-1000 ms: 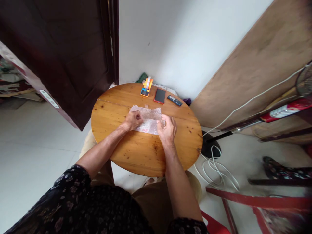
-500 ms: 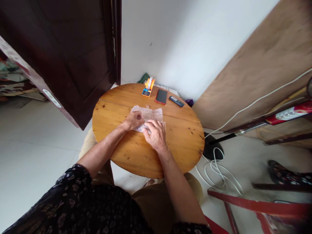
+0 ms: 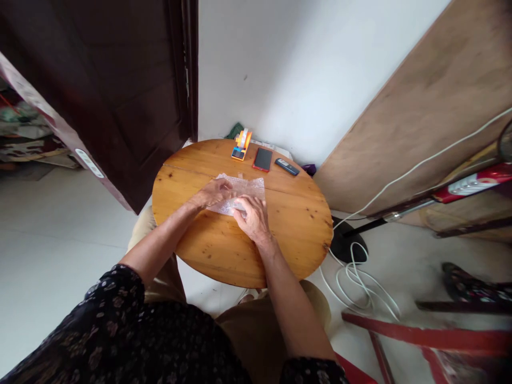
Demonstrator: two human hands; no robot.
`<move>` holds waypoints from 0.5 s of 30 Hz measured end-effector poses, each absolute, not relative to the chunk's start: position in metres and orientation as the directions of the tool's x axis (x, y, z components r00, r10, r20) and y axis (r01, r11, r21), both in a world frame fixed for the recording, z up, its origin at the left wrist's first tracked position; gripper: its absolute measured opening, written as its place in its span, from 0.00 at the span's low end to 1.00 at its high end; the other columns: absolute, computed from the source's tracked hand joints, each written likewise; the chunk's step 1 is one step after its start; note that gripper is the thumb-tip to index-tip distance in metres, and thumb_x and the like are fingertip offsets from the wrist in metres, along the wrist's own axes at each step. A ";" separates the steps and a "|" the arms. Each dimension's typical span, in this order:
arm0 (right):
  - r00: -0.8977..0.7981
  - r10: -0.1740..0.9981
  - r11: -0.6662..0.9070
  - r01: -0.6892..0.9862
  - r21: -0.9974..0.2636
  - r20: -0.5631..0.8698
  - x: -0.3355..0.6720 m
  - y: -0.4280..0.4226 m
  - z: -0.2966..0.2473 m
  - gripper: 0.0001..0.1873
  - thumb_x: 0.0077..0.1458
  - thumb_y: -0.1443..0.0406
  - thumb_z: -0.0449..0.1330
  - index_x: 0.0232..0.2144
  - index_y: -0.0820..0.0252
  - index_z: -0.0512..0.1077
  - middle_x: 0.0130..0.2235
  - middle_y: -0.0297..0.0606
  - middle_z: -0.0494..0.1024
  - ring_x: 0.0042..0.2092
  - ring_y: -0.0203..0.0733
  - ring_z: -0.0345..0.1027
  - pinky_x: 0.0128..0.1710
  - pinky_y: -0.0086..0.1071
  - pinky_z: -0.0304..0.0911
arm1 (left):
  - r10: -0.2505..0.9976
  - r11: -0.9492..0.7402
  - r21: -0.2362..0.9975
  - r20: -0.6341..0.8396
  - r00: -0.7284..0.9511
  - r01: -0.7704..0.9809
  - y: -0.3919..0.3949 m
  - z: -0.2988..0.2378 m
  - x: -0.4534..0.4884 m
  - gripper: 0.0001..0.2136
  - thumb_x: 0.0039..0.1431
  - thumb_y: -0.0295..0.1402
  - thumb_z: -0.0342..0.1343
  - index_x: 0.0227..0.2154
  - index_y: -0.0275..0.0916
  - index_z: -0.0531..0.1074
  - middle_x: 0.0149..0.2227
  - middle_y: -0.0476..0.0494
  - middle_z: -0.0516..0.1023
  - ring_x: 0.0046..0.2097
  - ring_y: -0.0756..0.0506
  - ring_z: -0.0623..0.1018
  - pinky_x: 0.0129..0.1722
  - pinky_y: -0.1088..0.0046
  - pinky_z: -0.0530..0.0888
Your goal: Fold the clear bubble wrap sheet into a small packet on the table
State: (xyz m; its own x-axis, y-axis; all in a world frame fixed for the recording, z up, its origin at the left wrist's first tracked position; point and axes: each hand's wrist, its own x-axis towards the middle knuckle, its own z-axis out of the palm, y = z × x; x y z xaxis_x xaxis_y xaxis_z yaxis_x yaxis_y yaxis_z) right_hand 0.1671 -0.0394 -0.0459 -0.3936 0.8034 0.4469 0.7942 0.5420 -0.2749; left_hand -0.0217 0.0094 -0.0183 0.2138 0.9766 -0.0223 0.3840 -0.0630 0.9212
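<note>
A sheet of clear bubble wrap [image 3: 250, 188] lies on the round wooden table [image 3: 296, 224]. My left hand [image 3: 214, 193] rests on the wrap's left part with fingers stretched over it. My right hand [image 3: 250, 216] presses the wrap's near edge, fingers curled down on it. Something pale seems to lie under the wrap, but I cannot make it out.
At the table's far edge stand an orange tape dispenser [image 3: 241, 145], a dark phone with red rim [image 3: 263, 159] and a small dark remote [image 3: 287, 167]. A dark door [image 3: 120, 96] stands open at left. White cable [image 3: 360, 282] coils on the floor at right, near a red chair frame [image 3: 420, 330].
My right hand moved left from the wrap's right edge to its near middle. My left hand went from a closed fist to fingers stretched over the wrap.
</note>
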 end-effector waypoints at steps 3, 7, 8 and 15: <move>-0.398 0.795 0.550 0.791 -0.269 0.458 0.167 -0.040 -0.045 0.12 0.63 0.60 0.57 0.46 0.56 0.74 0.52 0.41 0.80 0.52 0.49 0.69 0.51 0.40 0.52 | 0.987 -0.048 0.881 -0.029 0.156 0.470 0.005 -0.015 -0.037 0.18 0.47 0.37 0.63 0.42 0.36 0.75 0.31 0.51 0.74 0.31 0.50 0.71 0.31 0.76 0.65; -0.390 0.800 0.536 0.806 -0.251 0.456 0.165 -0.041 -0.045 0.11 0.63 0.59 0.58 0.44 0.56 0.75 0.51 0.42 0.81 0.51 0.49 0.69 0.50 0.40 0.52 | 0.997 -0.013 0.818 -0.033 0.069 0.575 0.001 -0.018 -0.045 0.12 0.46 0.30 0.58 0.36 0.37 0.75 0.25 0.54 0.67 0.27 0.51 0.66 0.28 0.76 0.61; -0.386 0.802 0.531 0.810 -0.248 0.456 0.164 -0.041 -0.044 0.11 0.63 0.59 0.58 0.44 0.56 0.75 0.51 0.42 0.81 0.51 0.50 0.69 0.50 0.40 0.52 | 0.997 -0.004 0.810 -0.039 0.062 0.587 0.000 -0.019 -0.045 0.11 0.45 0.30 0.57 0.35 0.37 0.75 0.24 0.54 0.66 0.27 0.51 0.66 0.28 0.76 0.61; -0.386 0.808 0.512 0.834 -0.207 0.444 0.162 -0.044 -0.043 0.14 0.65 0.57 0.56 0.46 0.56 0.76 0.52 0.42 0.80 0.51 0.51 0.67 0.50 0.42 0.52 | 0.999 0.037 0.737 -0.023 -0.029 0.675 -0.001 -0.022 -0.055 0.09 0.46 0.36 0.63 0.30 0.39 0.72 0.27 0.50 0.73 0.29 0.49 0.71 0.29 0.76 0.63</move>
State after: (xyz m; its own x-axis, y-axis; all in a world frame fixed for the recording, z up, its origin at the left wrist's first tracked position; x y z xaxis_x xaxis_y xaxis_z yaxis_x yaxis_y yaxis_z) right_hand 0.1620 -0.0436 -0.0428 -0.3862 0.8084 0.4441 0.8336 0.5120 -0.2071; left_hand -0.0547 -0.0011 -0.0217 -0.0294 0.9993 -0.0231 0.6748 0.0369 0.7371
